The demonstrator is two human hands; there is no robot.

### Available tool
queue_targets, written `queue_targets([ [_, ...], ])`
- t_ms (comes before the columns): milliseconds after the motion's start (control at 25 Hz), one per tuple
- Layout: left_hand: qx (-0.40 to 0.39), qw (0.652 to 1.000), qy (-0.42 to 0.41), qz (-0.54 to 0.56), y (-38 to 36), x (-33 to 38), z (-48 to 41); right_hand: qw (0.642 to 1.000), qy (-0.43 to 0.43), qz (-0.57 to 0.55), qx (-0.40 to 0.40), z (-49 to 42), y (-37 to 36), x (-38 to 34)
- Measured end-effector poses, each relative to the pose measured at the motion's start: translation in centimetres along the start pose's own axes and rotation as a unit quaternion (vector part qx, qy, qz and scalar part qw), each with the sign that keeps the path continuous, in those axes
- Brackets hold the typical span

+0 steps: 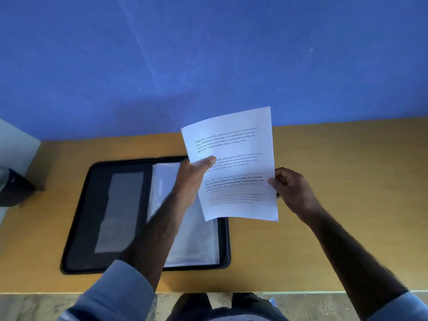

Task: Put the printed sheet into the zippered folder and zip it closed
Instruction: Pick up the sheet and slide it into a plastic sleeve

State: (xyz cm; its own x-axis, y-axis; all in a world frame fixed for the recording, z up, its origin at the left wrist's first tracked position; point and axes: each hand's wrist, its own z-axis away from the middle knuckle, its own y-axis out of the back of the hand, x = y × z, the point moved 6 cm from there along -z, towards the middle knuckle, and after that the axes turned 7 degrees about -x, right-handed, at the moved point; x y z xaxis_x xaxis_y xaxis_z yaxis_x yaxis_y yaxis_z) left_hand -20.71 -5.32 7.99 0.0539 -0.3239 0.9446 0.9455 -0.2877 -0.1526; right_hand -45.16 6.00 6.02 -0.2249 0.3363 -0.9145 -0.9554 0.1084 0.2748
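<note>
A white printed sheet (234,144) with several paragraphs of text is held up in the air, tilted, above the right part of the folder. My left hand (193,176) pinches its left edge, thumb on the printed side. My right hand (293,189) grips its right edge lower down. The black zippered folder (85,218) lies open flat on the wooden table. Its left half shows a grey pocket, its right half holds clear plastic sleeves (196,239). My left forearm crosses over the folder's middle and hides part of it.
The yellow-brown table (347,181) stands against a blue wall (208,54). A dark object (14,188) sits at the far left edge. The table's front edge runs along the bottom, with the floor and my legs below it.
</note>
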Motion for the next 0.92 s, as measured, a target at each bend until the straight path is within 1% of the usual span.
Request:
queue_targets([
  [40, 0.002, 1.000, 0.001, -0.001, 1.4, 0.0, -0.5, 1.000, -0.002, 0.012, -0.007, -0.7, -1.0, -0.6],
  [120, 0.003, 1.000, -0.011, -0.009, 3.6, 0.3, -1.6, 1.000, -0.005, 0.023, 0.003, -2.1, -2.5, -1.4],
  [240, -0.006, 1.000, -0.027, -0.016, 7.0, 0.2, -3.7, 1.000, -0.016, -0.001, 0.025, -4.0, -4.3, -2.2],
  [280, 0.004, 0.999, -0.016, -0.038, 8.5, -0.4, -4.5, 0.999, -0.016, -0.006, 0.029, -4.6, -4.7, -2.5],
  [320, 0.023, 0.994, -0.009, -0.104, 10.4, -1.1, -5.7, 0.999, -0.017, -0.005, 0.036, -5.0, -4.7, -2.8],
  [360, 0.039, 0.974, -0.009, -0.224, 12.5, -2.1, -6.9, 0.999, -0.019, 0.003, 0.044, -5.4, -4.7, -3.1],
  [400, 0.042, 0.927, -0.013, -0.373, 14.2, -2.9, -8.0, 0.998, -0.023, 0.014, 0.055, -5.6, -4.5, -3.4],
  [440, 0.032, 0.861, -0.017, -0.507, 15.4, -3.8, -8.9, 0.997, -0.025, 0.024, 0.068, -5.7, -4.2, -3.9],
  [480, 0.013, 0.805, -0.025, -0.592, 16.3, -4.8, -9.8, 0.996, -0.026, 0.033, 0.080, -5.8, -3.7, -4.3],
  [520, -0.006, 0.773, -0.035, -0.633, 16.9, -5.6, -10.5, 0.995, -0.025, 0.040, 0.091, -6.0, -3.2, -4.7],
  [560, -0.017, 0.758, -0.044, -0.651, 17.2, -6.1, -10.9, 0.993, -0.023, 0.047, 0.101, -6.2, -2.8, -5.0],
  [600, -0.019, 0.755, -0.049, -0.653, 17.4, -6.6, -11.2, 0.992, -0.022, 0.052, 0.109, -6.3, -2.5, -5.4],
  [720, 0.008, 0.783, -0.039, -0.621, 18.2, -7.2, -11.1, 0.991, -0.020, 0.066, 0.118, -6.9, -2.4, -6.2],
  [800, 0.011, 0.797, -0.037, -0.603, 18.4, -7.4, -10.6, 0.990, -0.017, 0.073, 0.118, -7.7, -2.9, -6.4],
  [920, 0.002, 0.792, -0.051, -0.608, 18.2, -7.6, -9.7, 0.991, -0.004, 0.077, 0.105, -9.0, -4.0, -7.2],
])
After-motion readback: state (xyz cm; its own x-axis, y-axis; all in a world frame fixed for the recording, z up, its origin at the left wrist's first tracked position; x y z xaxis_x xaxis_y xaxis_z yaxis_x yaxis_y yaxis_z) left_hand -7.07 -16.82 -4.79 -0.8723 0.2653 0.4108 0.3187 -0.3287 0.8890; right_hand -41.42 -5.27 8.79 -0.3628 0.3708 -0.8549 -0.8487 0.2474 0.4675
